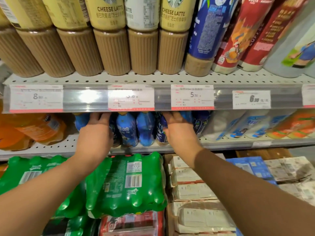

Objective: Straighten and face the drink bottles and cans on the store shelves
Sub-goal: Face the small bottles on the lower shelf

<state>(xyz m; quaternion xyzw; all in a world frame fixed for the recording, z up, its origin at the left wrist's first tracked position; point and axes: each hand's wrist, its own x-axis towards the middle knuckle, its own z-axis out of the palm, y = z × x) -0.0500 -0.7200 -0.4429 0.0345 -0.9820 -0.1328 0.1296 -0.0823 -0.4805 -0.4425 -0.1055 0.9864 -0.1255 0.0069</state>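
A row of blue-labelled drink bottles [127, 130] stands on the middle shelf [54, 147], under the price rail. My left hand [96, 133] reaches in at the row's left end, its fingers wrapped over a blue bottle [81, 120] there. At the right end my right hand [179, 132] grips another blue bottle [187, 116]. The fingertips of both hands are hidden behind the rail. Two blue bottles stand upright between my hands, their labels facing out.
Above, cheese latte bottles [110, 40] and blue and red coffee bottles [238, 34] line the top shelf. Orange soda bottles [34, 130] sit left of the blue row, white and orange bottles [247, 126] right. Below lie green Sprite packs [126, 184] and wrapped cartons [190, 193].
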